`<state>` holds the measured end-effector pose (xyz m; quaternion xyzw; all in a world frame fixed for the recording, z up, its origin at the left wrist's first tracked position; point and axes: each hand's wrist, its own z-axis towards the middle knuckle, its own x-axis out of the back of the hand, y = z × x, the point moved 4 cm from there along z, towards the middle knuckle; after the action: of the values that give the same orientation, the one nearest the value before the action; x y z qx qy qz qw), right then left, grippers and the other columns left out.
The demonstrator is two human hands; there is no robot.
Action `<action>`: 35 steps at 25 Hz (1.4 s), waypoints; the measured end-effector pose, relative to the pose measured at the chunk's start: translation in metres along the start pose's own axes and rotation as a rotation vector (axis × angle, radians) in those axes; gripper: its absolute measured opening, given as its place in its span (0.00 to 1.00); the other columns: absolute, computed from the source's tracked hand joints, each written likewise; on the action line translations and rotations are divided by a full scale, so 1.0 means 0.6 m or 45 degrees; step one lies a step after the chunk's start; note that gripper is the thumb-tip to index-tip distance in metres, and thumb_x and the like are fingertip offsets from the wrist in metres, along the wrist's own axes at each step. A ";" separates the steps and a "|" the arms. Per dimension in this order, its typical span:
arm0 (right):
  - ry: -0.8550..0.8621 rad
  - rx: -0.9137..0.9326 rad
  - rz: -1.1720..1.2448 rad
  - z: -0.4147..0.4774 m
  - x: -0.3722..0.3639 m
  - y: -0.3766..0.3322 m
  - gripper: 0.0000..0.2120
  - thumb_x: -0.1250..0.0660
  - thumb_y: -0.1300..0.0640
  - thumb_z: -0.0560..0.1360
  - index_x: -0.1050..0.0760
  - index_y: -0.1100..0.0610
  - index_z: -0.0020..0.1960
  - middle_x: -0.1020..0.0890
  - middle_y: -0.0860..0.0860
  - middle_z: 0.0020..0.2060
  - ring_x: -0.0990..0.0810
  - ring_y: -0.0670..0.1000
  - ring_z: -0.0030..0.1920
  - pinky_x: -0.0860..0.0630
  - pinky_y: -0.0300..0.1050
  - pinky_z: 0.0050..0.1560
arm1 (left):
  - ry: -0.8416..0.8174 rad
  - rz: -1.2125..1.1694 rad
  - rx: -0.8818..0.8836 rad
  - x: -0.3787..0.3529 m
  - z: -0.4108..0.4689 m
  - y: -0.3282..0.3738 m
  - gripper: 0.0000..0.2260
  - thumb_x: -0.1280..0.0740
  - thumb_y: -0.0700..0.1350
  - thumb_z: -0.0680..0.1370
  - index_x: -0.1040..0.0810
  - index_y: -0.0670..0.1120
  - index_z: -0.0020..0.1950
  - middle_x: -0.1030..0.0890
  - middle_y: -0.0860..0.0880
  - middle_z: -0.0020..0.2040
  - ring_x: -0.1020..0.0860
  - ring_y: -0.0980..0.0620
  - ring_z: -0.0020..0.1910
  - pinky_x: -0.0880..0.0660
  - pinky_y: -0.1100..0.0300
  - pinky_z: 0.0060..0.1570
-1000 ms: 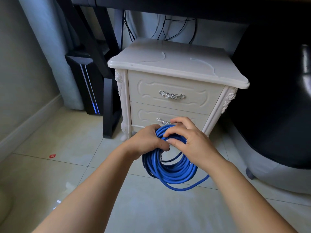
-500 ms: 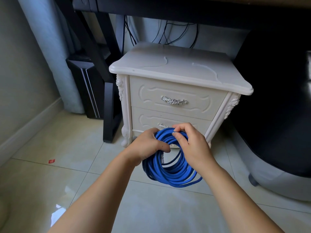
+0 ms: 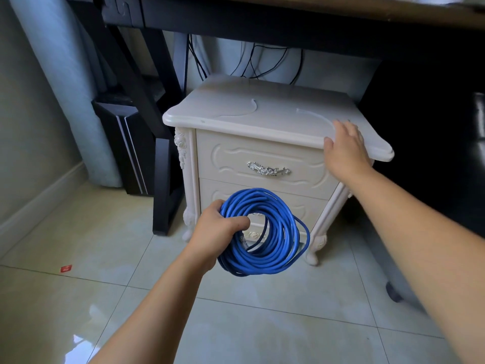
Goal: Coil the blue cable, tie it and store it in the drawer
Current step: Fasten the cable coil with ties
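The blue cable [image 3: 273, 248] hangs as a round coil of several loops in front of the lower drawer [image 3: 309, 208] of a white nightstand [image 3: 236, 111]. My left hand [image 3: 217, 229] is shut on the coil's left side. My right hand [image 3: 346, 148] is away from the cable, fingers spread, over the front right edge of the nightstand's top. The upper drawer [image 3: 231, 158] is closed and carries a silver handle [image 3: 268, 169]. The lower drawer's handle is hidden behind the coil. I cannot see any tie on the coil.
A dark desk [image 3: 262, 24] spans above the nightstand, its black leg [image 3: 162, 185] just left of it. A black computer tower [image 3: 123, 148] stands further left by a pale curtain [image 3: 60, 82]. Black wires [image 3: 252, 61] hang behind. A dark chair [image 3: 430, 143] is right. A red scrap [image 3: 65, 268] lies on the floor tiles.
My right hand has let go of the coil and risen to the nightstand's top right edge. The left hand alone holds the coil. The view has tilted down slightly.
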<state>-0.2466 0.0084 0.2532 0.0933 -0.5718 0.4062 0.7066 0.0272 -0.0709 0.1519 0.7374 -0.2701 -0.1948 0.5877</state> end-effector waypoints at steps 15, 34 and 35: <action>-0.022 -0.191 -0.403 0.051 0.048 -0.063 0.12 0.40 0.69 0.76 0.26 0.66 0.58 0.23 0.65 0.58 0.24 0.64 0.61 0.25 0.51 0.53 | -0.011 0.049 -0.048 -0.003 -0.012 0.009 0.14 0.29 0.37 0.66 0.25 0.39 0.50 0.24 0.46 0.32 0.25 0.48 0.29 0.25 0.54 0.34; -1.094 -0.507 2.050 -0.420 0.077 -0.108 0.12 0.40 0.73 0.73 0.25 0.70 0.56 0.23 0.57 0.34 0.16 0.53 0.36 0.18 0.41 0.37 | 0.122 -0.031 -0.048 0.043 -0.127 0.036 0.15 0.30 0.35 0.68 0.25 0.36 0.53 0.23 0.43 0.33 0.23 0.49 0.25 0.25 0.59 0.28; -1.074 -0.446 2.020 -0.427 0.083 -0.109 0.13 0.37 0.70 0.72 0.25 0.69 0.56 0.21 0.56 0.33 0.16 0.52 0.35 0.18 0.40 0.37 | 0.119 -0.048 -0.042 0.046 -0.131 0.035 0.14 0.30 0.35 0.68 0.25 0.36 0.53 0.23 0.43 0.32 0.23 0.48 0.25 0.25 0.59 0.29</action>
<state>-0.0138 0.1416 0.2347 -0.2947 -0.7325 0.6122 -0.0430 0.0927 -0.0314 0.1913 0.7408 -0.2249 -0.1757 0.6081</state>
